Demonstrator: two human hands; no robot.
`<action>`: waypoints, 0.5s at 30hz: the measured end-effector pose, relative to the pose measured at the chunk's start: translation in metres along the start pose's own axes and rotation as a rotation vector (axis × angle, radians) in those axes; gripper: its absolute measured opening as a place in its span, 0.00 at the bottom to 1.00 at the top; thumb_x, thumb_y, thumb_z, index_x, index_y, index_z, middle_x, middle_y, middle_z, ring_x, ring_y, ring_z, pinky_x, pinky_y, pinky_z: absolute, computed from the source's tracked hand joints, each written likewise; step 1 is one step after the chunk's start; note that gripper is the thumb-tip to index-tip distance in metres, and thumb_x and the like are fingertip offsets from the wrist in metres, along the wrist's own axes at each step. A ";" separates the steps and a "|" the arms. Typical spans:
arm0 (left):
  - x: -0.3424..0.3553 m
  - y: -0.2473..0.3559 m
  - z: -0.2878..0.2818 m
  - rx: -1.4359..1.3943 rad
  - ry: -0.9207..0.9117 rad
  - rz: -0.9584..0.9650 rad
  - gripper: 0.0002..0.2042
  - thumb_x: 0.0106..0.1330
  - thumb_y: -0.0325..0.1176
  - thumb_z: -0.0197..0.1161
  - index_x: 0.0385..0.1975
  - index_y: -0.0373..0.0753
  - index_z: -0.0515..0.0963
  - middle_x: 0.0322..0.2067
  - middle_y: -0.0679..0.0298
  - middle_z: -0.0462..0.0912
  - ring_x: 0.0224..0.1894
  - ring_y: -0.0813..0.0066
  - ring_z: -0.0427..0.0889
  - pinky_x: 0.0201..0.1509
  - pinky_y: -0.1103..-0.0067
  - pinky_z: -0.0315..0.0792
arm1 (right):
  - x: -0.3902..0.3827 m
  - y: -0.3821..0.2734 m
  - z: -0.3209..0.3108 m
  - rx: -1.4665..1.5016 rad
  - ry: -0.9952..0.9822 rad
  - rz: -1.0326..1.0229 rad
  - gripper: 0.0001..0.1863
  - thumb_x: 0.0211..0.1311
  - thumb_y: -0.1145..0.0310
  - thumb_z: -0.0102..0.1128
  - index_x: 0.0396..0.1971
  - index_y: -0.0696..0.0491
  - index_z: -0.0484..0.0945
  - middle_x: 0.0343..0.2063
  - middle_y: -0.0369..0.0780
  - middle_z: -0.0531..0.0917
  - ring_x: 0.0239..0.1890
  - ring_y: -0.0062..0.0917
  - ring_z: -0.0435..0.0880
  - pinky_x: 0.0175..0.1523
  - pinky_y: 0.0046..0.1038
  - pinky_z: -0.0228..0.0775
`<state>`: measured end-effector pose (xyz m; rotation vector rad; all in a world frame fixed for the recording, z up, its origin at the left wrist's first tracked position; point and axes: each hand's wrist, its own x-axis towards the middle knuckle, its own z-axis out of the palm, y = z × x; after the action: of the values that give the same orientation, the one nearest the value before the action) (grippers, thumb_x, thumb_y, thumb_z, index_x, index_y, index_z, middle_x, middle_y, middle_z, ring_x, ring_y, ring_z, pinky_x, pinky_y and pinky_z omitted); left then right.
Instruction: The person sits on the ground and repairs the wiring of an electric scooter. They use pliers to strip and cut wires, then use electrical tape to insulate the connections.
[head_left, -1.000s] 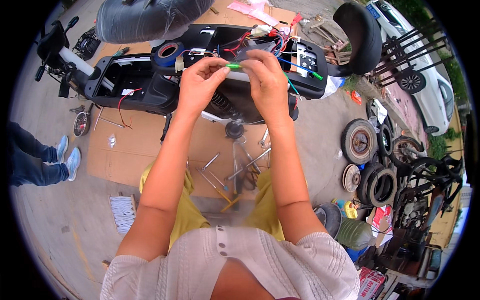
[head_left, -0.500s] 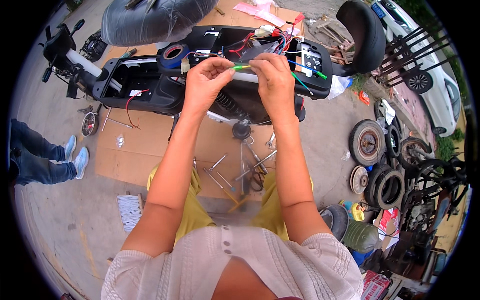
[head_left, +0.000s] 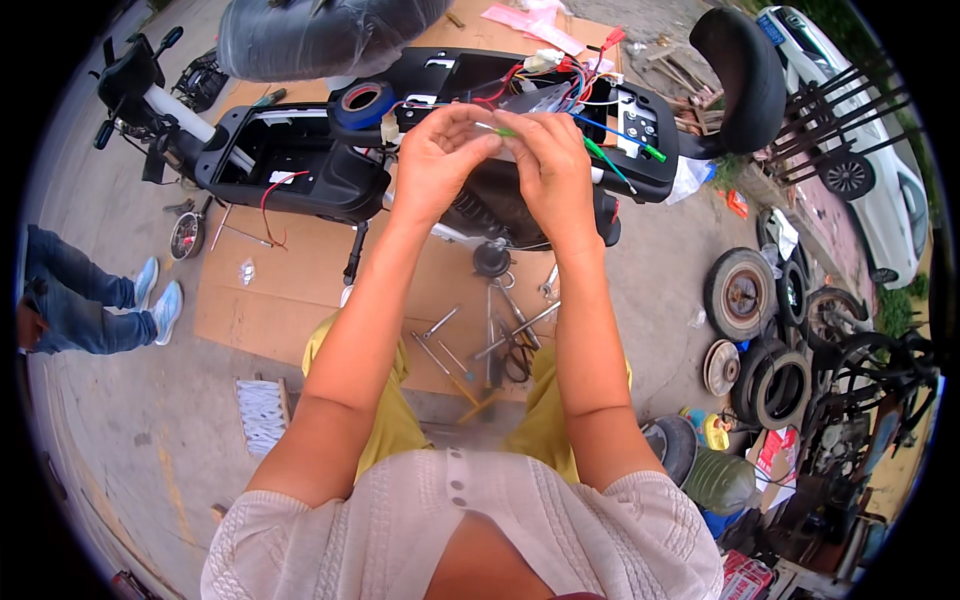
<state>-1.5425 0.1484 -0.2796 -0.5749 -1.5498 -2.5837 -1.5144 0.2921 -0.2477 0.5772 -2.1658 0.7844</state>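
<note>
My left hand [head_left: 440, 160] and my right hand [head_left: 550, 170] meet over a black electric scooter body [head_left: 300, 185], their fingers pinched on a small green wire connector [head_left: 505, 130]. A thin light lead runs from the connector toward my left fingertips; its far end is hidden. Just behind are a bundle of coloured wires [head_left: 575, 85], a blue tape roll [head_left: 360, 105] and a white plug [head_left: 543, 60]. A blue wire with a green tip [head_left: 655, 153] and a loose green wire [head_left: 610, 165] lie to the right. A red wire [head_left: 270, 195] hangs at the left.
Cardboard [head_left: 260, 320] under the scooter holds tools [head_left: 440, 360]. A person in jeans [head_left: 80, 300] stands at left. At right are tyres [head_left: 740, 290], metal rods [head_left: 830, 100], a white car [head_left: 885, 210] and a large bottle [head_left: 715, 485]. A wrapped seat [head_left: 300, 35] sits at the top.
Both hands and the scooter have shifted slightly rightward in the view. My fingers have closed further around the green connector, hiding more of it and the yellow part seen beside it earlier.
</note>
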 end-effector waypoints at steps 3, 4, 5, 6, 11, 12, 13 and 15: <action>0.000 0.003 -0.004 -0.036 -0.020 -0.015 0.11 0.64 0.19 0.58 0.46 0.27 0.72 0.42 0.53 0.82 0.43 0.69 0.84 0.49 0.77 0.79 | 0.001 0.000 0.001 0.046 0.031 0.025 0.15 0.56 0.82 0.60 0.43 0.54 0.82 0.33 0.41 0.82 0.38 0.34 0.79 0.43 0.31 0.72; 0.001 0.004 -0.004 0.004 -0.017 -0.020 0.10 0.67 0.20 0.55 0.47 0.27 0.70 0.40 0.49 0.82 0.42 0.65 0.85 0.48 0.75 0.80 | 0.003 -0.001 0.000 0.037 0.037 0.044 0.13 0.58 0.82 0.58 0.42 0.54 0.82 0.32 0.41 0.82 0.37 0.32 0.80 0.42 0.30 0.72; 0.001 0.006 -0.004 0.005 0.008 -0.032 0.10 0.67 0.20 0.55 0.46 0.27 0.70 0.40 0.49 0.82 0.42 0.63 0.85 0.47 0.75 0.80 | 0.003 -0.003 -0.001 0.045 0.039 0.062 0.13 0.58 0.82 0.58 0.42 0.54 0.82 0.32 0.41 0.82 0.36 0.32 0.80 0.42 0.30 0.72; 0.002 0.007 -0.004 0.005 0.032 -0.045 0.09 0.67 0.20 0.55 0.45 0.27 0.70 0.40 0.49 0.82 0.41 0.62 0.85 0.47 0.75 0.81 | 0.003 -0.003 -0.002 0.053 0.041 0.080 0.13 0.59 0.81 0.58 0.42 0.54 0.82 0.31 0.41 0.82 0.36 0.31 0.80 0.42 0.29 0.72; 0.001 0.009 -0.010 0.135 0.011 -0.064 0.07 0.67 0.22 0.58 0.41 0.29 0.72 0.36 0.51 0.84 0.34 0.70 0.85 0.32 0.83 0.76 | 0.001 0.000 -0.004 0.117 0.015 0.120 0.11 0.57 0.79 0.57 0.39 0.53 0.82 0.32 0.41 0.82 0.37 0.36 0.78 0.45 0.33 0.66; 0.000 0.008 -0.010 0.127 0.012 -0.063 0.06 0.66 0.22 0.59 0.40 0.31 0.74 0.35 0.53 0.85 0.33 0.76 0.83 0.28 0.86 0.71 | 0.000 0.001 -0.004 0.111 0.013 0.128 0.09 0.57 0.78 0.58 0.37 0.52 0.83 0.32 0.39 0.82 0.37 0.35 0.78 0.45 0.33 0.66; 0.000 0.008 -0.011 0.145 0.011 -0.053 0.06 0.65 0.24 0.60 0.39 0.31 0.75 0.34 0.56 0.85 0.31 0.78 0.83 0.28 0.86 0.70 | 0.000 0.001 -0.003 0.100 0.010 0.118 0.09 0.57 0.77 0.58 0.37 0.52 0.83 0.31 0.39 0.82 0.37 0.35 0.78 0.44 0.33 0.66; -0.002 0.005 -0.015 0.177 0.016 -0.034 0.06 0.64 0.26 0.62 0.37 0.33 0.77 0.33 0.61 0.86 0.29 0.81 0.82 0.27 0.88 0.69 | -0.001 0.000 -0.004 0.080 -0.001 0.098 0.09 0.56 0.77 0.60 0.37 0.52 0.83 0.31 0.39 0.81 0.37 0.35 0.78 0.44 0.32 0.66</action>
<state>-1.5437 0.1327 -0.2818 -0.5138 -1.7738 -2.4340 -1.5117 0.2949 -0.2457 0.5150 -2.1853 0.9273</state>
